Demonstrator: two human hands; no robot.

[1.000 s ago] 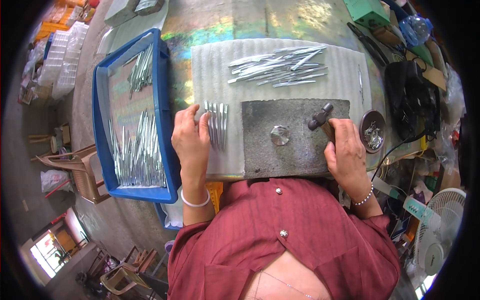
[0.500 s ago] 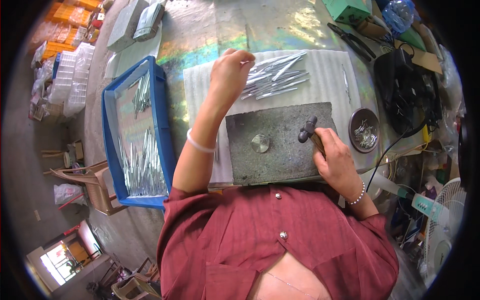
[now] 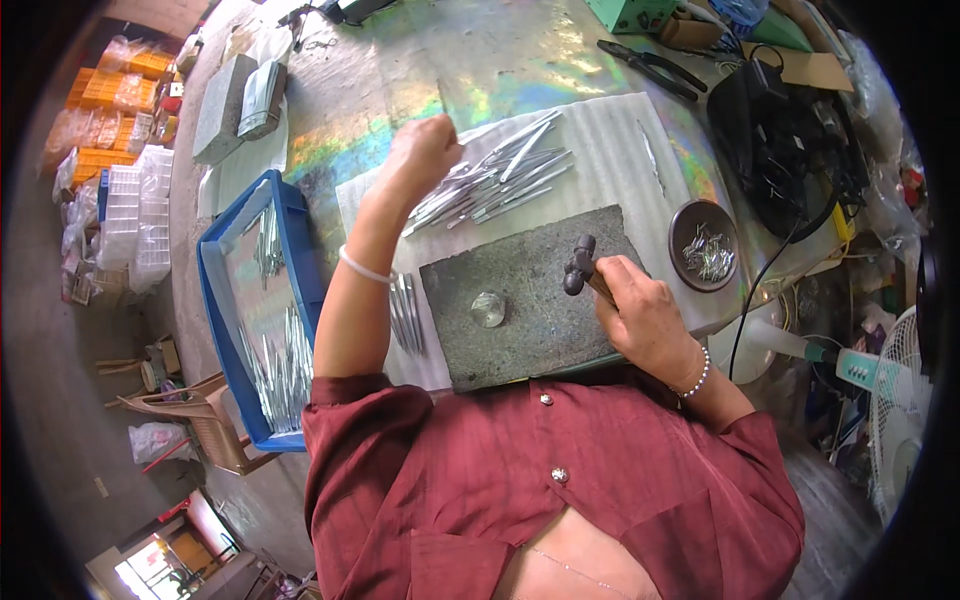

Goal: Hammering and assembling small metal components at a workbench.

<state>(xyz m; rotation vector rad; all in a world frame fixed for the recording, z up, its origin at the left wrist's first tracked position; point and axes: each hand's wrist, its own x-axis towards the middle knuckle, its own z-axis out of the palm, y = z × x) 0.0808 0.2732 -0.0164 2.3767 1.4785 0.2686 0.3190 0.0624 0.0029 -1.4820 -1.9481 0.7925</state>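
My left hand (image 3: 425, 152) is closed at the left side of a pile of slim silvery metal rods (image 3: 500, 175) on a white foam sheet (image 3: 590, 125). Its fingertips are turned away, so I cannot make out what is in them. A hammer (image 3: 579, 265) is in my right hand (image 3: 645, 308), its dark head over the right part of a rough grey stone slab (image 3: 540, 330). On the slab's left part sits a small round metal disc (image 3: 488, 309). Several more slim metal rods (image 3: 406, 315) lie side by side left of the slab, next to my left forearm.
A blue tray (image 3: 312, 265) with two groups of metal rods stands at left. Right of the slab is a round dish (image 3: 690, 272) of small metal bits. Pliers (image 3: 655, 70), a black bag (image 3: 770, 150) and grey blocks (image 3: 222, 110) lie farther out.
The view has shifted and turned a little. My left hand stays by the rod pile and looks more closed. The right hand still holds the hammer over the slab.
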